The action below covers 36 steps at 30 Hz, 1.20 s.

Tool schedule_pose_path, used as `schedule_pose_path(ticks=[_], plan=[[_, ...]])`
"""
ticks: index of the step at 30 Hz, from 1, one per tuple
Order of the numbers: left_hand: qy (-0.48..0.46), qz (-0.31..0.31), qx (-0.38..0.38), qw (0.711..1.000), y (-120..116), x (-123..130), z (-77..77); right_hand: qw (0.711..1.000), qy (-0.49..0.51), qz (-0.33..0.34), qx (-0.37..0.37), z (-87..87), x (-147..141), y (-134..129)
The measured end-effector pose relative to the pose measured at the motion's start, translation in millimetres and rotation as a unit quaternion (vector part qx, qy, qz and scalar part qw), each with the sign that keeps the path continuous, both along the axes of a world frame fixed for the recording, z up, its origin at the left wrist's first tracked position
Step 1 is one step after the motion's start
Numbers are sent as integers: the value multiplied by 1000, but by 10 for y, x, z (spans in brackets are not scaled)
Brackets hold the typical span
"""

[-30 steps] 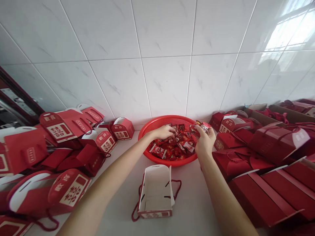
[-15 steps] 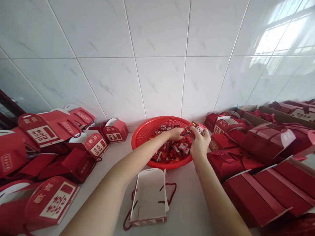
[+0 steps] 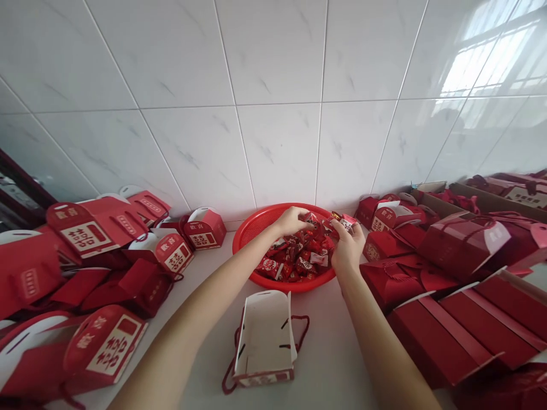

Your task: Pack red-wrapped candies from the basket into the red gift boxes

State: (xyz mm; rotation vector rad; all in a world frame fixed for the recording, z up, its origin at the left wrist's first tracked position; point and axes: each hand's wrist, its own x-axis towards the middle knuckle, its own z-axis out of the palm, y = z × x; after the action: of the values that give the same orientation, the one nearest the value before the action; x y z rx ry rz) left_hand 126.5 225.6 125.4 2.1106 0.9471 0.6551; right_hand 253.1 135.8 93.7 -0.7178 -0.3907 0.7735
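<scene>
A round red plastic basket [image 3: 244, 242] stands against the tiled wall, holding many wrapped candies [image 3: 294, 253]. Over its back part, my left hand [image 3: 293, 221] has its fingers closed on a red-wrapped candy. My right hand [image 3: 348, 245], at the basket's right rim, is closed around several wrapped candies [image 3: 344, 222] that show above the fingers. Below the basket, between my forearms, an open box [image 3: 265, 336] with a white inside and dark red cord handles lies on the white surface. Nothing is seen inside it.
Red gift boxes [image 3: 92, 228] with white labels are piled at the left. More dark red boxes [image 3: 465, 245] crowd the right side, some lying flat in a row near the front [image 3: 444, 336]. White tiles [image 3: 277, 154] rise right behind the basket.
My left hand has moved slightly left and up from the candies, with a candy in its fingers. My right hand stays nearly in place. The whole view has shifted a little.
</scene>
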Motion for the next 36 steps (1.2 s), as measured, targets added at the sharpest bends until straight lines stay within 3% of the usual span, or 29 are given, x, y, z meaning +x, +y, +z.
schedule_pose_path(ticks=[4, 7, 10, 14, 19, 22, 27, 33, 36], plan=[[-83, 20, -30, 996, -306, -361, 108, 999, -6, 46, -10, 33, 7, -32], [-209, 23, -135, 968, -604, -566, 95, 994, -16, 108, -13, 78, 1, -82], [-257, 69, -159, 951, -915, -709, 87, 985, -26, 169, -7, 131, -21, -146], [-275, 76, -131, 949, -1249, -880, 186, 964, -71, 257, 19, 222, -82, -254], [-129, 69, -2, 989, -1479, -1068, 295, 924, -183, 333, 36, 400, -160, -481], [-57, 64, 20, 996, -1595, -1112, 269, 878, -297, 371, 52, 534, -166, -664], [2, 30, 33, 999, -1850, -1138, 293, 775, -454, 428, 98, 701, -194, -930], [83, -15, 29, 996, -2041, -1221, 434, 642, -572, 496, 120, 742, -310, -1061], [155, -21, 45, 987, -2073, -1235, 449, 607, -602, 505, 114, 730, -339, -1058]])
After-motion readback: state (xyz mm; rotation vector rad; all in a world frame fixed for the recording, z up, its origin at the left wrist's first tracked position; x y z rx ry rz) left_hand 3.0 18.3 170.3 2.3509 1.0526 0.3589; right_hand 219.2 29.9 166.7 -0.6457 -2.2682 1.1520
